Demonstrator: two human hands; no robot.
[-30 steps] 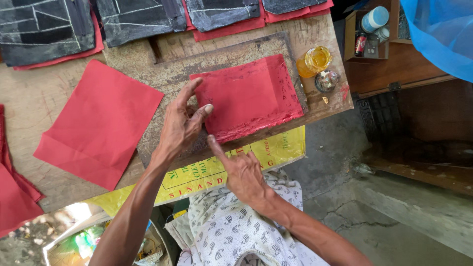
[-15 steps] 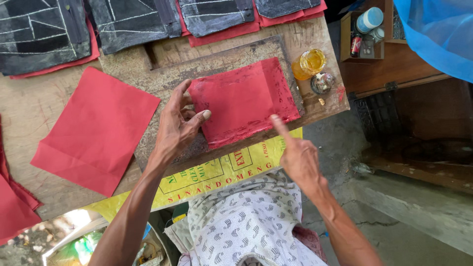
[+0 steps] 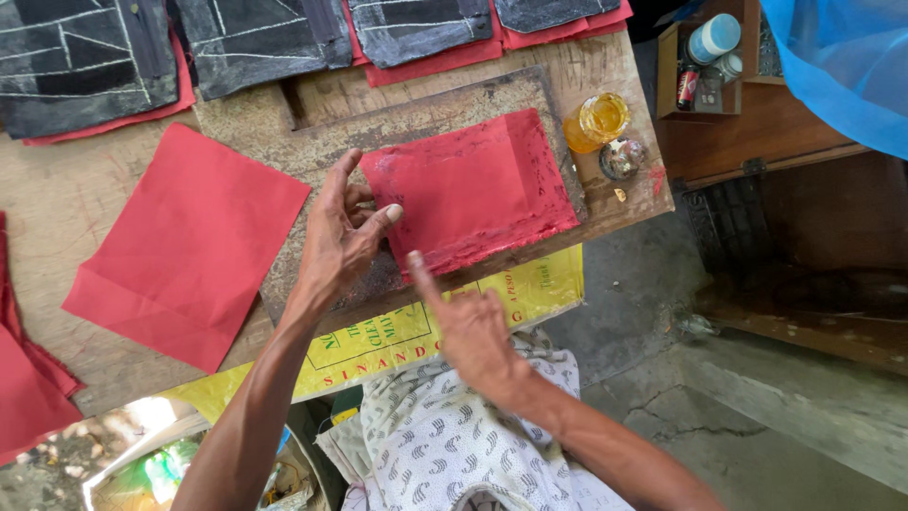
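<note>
Red sheet (image 3: 473, 189) flat on worn board (image 3: 312, 142), mid-bench (image 3: 57, 218). Left hand (image 3: 340, 237) spread, fingertips pinning sheet's left edge, clasping nothing. Right hand (image 3: 468, 326) open, forefinger at sheet's near edge. Step judged: smoothing sheet down. Next likely calls for even pressure. Second red sheet (image 3: 189, 241) lying left; glass jar (image 3: 598, 118) right.

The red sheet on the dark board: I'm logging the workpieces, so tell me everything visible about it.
The red sheet is a rectangle of thin red material, cloth or paper. It lies flat and slightly skewed on a worn dark board on the wooden table. Dark smears mark its right and bottom edges, which look wet or rough. The left hand presses fingertips on its left edge; the right hand points an index finger at its lower left corner.
</note>
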